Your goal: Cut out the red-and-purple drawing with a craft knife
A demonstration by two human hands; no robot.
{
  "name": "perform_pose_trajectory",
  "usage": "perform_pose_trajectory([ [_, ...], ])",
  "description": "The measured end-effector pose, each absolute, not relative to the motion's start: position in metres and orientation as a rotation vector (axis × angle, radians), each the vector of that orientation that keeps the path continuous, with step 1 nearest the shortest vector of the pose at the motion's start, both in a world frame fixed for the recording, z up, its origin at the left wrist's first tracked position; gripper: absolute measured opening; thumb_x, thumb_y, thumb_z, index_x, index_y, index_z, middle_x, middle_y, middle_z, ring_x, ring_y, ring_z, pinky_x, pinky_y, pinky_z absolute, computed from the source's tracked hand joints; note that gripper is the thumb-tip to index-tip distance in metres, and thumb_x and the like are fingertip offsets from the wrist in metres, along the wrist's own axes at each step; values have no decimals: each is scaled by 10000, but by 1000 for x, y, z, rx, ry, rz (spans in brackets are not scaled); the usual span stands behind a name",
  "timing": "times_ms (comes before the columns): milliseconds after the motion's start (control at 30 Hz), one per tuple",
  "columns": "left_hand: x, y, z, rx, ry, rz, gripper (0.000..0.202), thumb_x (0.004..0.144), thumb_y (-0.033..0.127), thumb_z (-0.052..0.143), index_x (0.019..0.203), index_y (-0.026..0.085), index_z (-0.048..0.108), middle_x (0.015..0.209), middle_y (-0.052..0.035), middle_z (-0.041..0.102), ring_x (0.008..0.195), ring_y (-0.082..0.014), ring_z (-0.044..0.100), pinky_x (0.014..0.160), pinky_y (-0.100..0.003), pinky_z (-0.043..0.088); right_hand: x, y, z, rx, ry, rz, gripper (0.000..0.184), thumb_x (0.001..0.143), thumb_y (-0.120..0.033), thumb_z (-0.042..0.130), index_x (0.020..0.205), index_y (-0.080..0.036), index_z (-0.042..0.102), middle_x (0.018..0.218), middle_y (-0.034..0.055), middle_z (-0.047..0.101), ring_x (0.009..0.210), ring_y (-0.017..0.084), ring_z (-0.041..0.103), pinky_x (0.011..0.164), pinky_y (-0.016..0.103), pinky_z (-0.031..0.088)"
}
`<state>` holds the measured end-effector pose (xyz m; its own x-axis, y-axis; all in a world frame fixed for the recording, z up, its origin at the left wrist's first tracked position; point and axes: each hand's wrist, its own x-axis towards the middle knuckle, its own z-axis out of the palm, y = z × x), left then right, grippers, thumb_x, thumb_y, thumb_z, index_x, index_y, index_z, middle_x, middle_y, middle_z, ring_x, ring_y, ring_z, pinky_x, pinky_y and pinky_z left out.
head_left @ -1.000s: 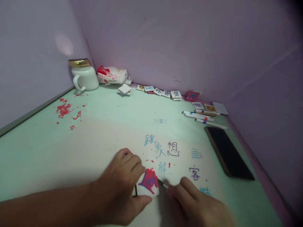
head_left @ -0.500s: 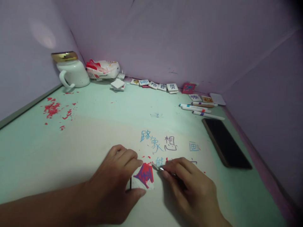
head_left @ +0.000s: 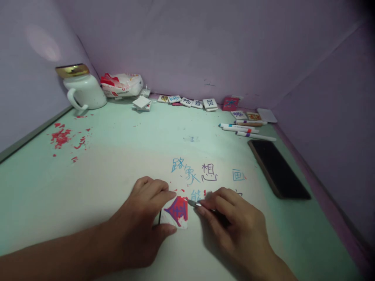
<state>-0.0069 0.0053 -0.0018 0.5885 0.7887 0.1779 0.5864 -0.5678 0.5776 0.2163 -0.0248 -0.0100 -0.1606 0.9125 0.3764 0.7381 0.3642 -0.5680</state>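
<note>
Red-painted white tile (head_left: 175, 212) pinched by left hand (head_left: 137, 226) fingers, right hand (head_left: 237, 230) fingers closed around metal tool (head_left: 193, 203), tip touching tile

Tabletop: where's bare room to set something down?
Bare: the middle, between red flakes, tile row and written characters; the near-left area. Crowded: mug corner, markers and phone at right; left hand grips a tile, right hand a tool.

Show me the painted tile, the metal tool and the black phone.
painted tile (head_left: 175, 212): head view, on its red and purple painted face.
metal tool (head_left: 192, 203): head view, on the bare tip beside the tile.
black phone (head_left: 278, 169): head view, on the middle of its dark screen.
</note>
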Motion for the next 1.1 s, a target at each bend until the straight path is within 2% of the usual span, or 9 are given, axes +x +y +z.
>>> perform_pose_trajectory([
  [167,-7,6,-3,2351,1106,595,282,751,144,629,1020,208,572,1067,-84,567,996,-292,504,869,-465,427,217,-25,-9,-1421,-1946,325,133,841,-212,617,718,-190,663,632,-7,562,536,117,521,480,226,364],
  [567,-7,5,-4,2407,1071,609,318,751,146,633,1052,200,547,1073,-89,551,996,-295,488,864,-464,404,222,-22,-5,-1432,-1955,451,126,834,-212,603,755,-202,700,626,-18,564,549,121,539,507,241,369],
  [800,-7,8,-3,2401,1101,575,293,749,139,640,1026,195,563,1058,-81,561,989,-280,494,873,-442,405,231,-20,-3,-1461,-1980,584,148,861,-260,584,754,-207,672,635,-16,568,542,128,536,487,253,377],
  [967,-6,7,0,2375,1131,580,326,698,123,677,999,201,578,1053,-71,582,997,-281,507,877,-425,409,230,-20,-6,-1466,-1798,547,76,900,-233,565,883,-233,639,769,-24,645,654,106,601,556,214,447],
  [1100,-5,8,1,2400,1134,566,349,669,109,696,986,200,581,1045,-68,598,986,-279,520,884,-432,397,226,-24,-8,-1495,-1872,374,148,933,-217,508,1000,-245,637,807,-21,676,689,114,618,583,218,463],
])
